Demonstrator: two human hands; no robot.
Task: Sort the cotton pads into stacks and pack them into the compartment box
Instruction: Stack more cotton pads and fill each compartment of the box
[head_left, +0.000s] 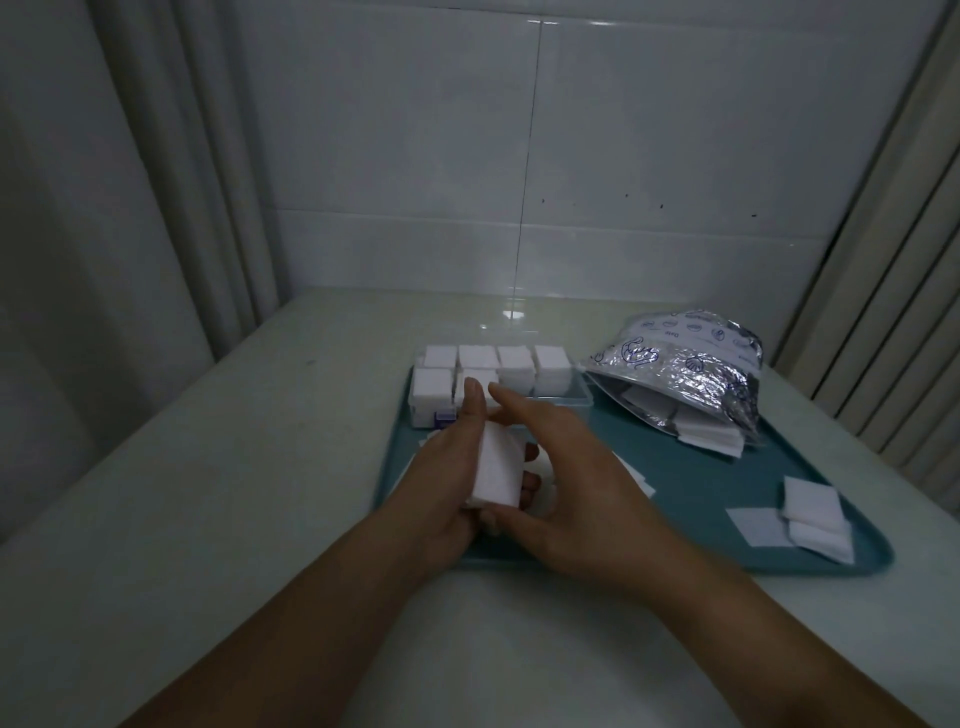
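Foil bag (691, 364) at 2 o'clock on the tray (727, 483) has blue print I can't read, maybe "Date" near the top; more pads spill from its mouth. My left hand (447, 483) grips a stack of cotton pads (498, 470) on edge, my right hand (566, 488) touching its right side with relaxed, nearly straight fingers. Compartment box (498, 384) sits at 12 o'clock just beyond the fingertips, cells holding white stacks; loose pads (810, 514) lie at 3 o'clock.
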